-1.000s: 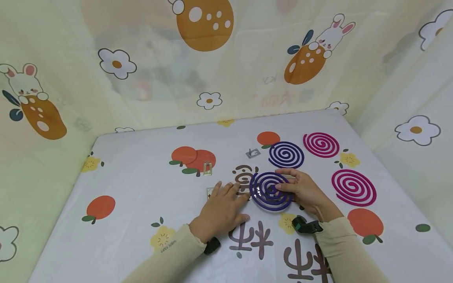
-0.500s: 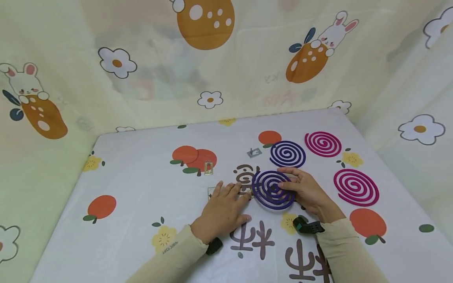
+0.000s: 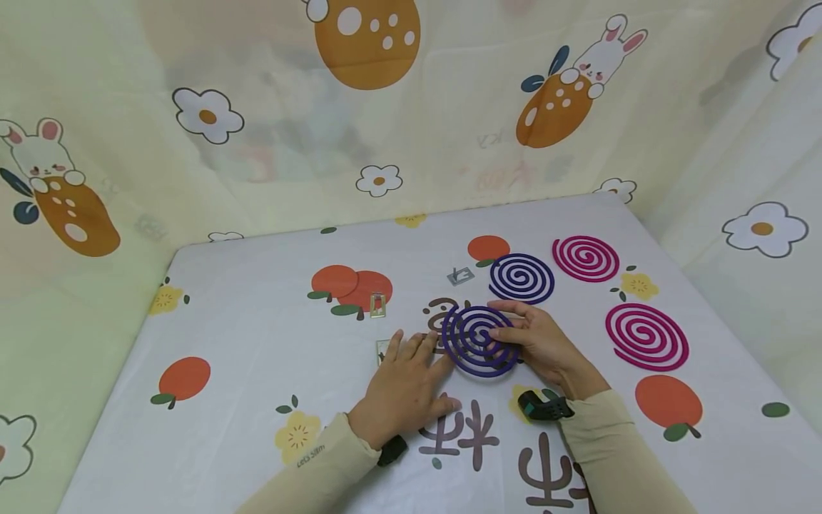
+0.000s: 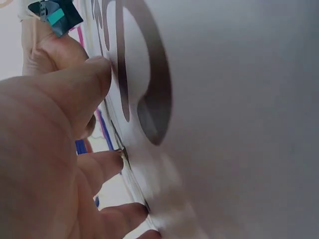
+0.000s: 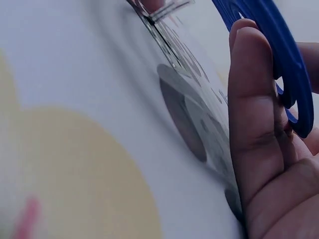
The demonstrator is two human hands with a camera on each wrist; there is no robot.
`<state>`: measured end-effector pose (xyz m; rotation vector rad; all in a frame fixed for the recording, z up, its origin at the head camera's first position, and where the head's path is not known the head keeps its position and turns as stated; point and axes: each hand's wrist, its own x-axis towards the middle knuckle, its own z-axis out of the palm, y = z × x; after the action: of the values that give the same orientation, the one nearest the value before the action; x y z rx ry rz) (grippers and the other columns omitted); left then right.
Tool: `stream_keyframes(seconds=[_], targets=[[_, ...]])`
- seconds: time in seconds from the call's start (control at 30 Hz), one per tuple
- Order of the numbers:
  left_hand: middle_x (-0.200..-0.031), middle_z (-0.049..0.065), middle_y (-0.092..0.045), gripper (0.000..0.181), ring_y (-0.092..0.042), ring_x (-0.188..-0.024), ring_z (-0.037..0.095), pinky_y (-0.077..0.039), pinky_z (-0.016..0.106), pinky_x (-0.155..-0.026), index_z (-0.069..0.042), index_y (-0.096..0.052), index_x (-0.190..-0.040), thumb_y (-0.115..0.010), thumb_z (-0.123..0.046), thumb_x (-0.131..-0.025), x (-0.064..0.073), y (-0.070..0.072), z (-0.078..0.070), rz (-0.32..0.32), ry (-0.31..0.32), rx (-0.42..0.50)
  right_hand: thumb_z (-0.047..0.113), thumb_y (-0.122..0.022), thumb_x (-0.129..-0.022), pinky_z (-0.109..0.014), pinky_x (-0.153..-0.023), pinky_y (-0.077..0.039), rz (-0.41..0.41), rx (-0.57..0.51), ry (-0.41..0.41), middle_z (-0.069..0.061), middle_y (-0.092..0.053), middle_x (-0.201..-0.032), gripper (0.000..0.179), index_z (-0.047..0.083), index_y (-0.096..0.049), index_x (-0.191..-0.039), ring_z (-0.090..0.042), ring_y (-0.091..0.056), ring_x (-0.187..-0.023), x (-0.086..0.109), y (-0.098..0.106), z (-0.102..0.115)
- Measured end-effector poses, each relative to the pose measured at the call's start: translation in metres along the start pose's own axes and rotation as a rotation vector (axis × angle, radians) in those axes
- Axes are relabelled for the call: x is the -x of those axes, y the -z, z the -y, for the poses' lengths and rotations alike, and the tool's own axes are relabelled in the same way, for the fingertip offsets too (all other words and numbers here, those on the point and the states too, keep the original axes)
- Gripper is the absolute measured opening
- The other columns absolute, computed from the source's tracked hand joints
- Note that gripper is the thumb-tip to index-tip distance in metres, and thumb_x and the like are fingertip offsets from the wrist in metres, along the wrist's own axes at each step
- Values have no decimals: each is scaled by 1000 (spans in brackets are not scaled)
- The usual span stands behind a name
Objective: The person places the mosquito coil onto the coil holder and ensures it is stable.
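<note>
My right hand (image 3: 546,350) pinches a purple mosquito coil (image 3: 481,334) between thumb and fingers, tilted just above the tablecloth. In the right wrist view the coil (image 5: 286,55) looks blue, with a finger against its underside. My left hand (image 3: 401,392) lies palm down left of the coil, fingers stretched out. Its fingertips touch a thin flat metal piece (image 3: 382,348), mostly covered by the hand. A metal coil stand (image 5: 164,42) with a raised prong shows in the right wrist view, a fingertip on it. Whether the coil touches the prong I cannot tell.
Behind my right hand lies another purple coil (image 3: 521,278). Two pink coils (image 3: 586,258) lie to the right. Farther back are a silver metal stand (image 3: 460,276) and a brass-coloured one (image 3: 377,305). Printed curtains (image 3: 289,164) enclose the table's back and sides.
My right hand has shifted slightly left with the purple coil, bringing it closer to the left hand. The left hand stays nearly in place. The other coils and stands have not moved.
</note>
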<state>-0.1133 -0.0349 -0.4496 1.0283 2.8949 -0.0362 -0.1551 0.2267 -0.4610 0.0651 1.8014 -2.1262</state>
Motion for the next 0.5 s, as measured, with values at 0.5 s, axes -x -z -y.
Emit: stream_keyframes(seconds=[0.5], targets=[[-165,15,-38,97,-37,-150,37,-23,59,-124,-28,-30,-166,-46,-86,-89,2,-2,-8,8,36,-28,-5,-69,-95,-29,-71,-61,17,-16,-38,-4,-78,-97,51,-3,-45,-140,-14,-75,-75,-9,-10,-2]])
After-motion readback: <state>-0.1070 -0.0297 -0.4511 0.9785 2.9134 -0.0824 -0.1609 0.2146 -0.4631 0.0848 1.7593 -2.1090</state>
